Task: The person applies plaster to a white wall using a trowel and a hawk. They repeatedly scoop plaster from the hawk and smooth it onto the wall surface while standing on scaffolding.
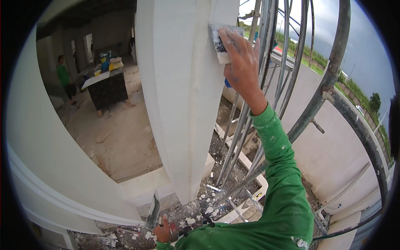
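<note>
My right hand [243,62] grips a wide putty knife [218,39] smeared with white compound, its blade held at the upper right edge of the white column [179,104]. A pale vertical strip runs down the column's face. My left hand [162,229], low in the view, grips a second metal blade [153,208], a broad putty knife or trowel pointing upward near the column's base. Both forearms wear green sleeves flecked with white.
Metal scaffold tubes [337,71] stand close at my right. Debris [210,204] litters the ground below. Through the opening at left, a person in green [66,77] stands by a cluttered dark table [108,91]. A white boundary wall [329,154] lies beyond the scaffold.
</note>
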A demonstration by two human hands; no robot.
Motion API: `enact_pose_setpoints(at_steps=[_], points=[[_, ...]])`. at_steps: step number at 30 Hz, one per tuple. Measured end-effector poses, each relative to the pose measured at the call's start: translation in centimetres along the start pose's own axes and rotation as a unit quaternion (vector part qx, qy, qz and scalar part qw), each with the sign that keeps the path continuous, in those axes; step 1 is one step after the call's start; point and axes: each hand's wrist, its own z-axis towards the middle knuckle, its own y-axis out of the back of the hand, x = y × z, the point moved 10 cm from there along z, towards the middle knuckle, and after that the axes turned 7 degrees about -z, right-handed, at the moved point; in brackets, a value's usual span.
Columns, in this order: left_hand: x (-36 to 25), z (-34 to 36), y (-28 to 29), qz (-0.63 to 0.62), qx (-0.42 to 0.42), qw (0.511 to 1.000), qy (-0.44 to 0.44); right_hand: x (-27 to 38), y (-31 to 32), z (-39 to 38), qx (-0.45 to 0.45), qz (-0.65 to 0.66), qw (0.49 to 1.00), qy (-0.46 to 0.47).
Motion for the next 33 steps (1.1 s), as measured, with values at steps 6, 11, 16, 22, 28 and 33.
enact_pose_setpoints(at_steps=[6,11,16,22,28,33], points=[[-1.2,-0.3,-2.1,-0.064,0.037,0.997,0.035,0.4,1.5,-7.0,0.106,0.073,0.992,-0.005],[-1.2,0.6,-2.6,-0.019,0.072,0.997,-0.015,-5.0,5.0,6.2,-0.061,0.083,0.994,0.028],[-5.6,0.6,-3.1,-0.007,0.063,0.985,-0.16,-6.4,5.7,15.4,-0.087,0.109,0.989,0.045],[-0.2,-0.2,-2.4,-0.074,0.057,0.996,-0.003,-6.0,4.2,16.9,-0.049,0.122,0.991,0.034],[0.0,-0.6,-1.8,-0.217,0.014,0.975,0.049,-4.6,3.1,15.0,-0.066,0.088,0.993,0.044],[0.9,1.7,-1.0,-0.114,0.024,0.992,0.044,-1.3,2.3,6.9,-0.058,0.114,0.992,-0.02]])
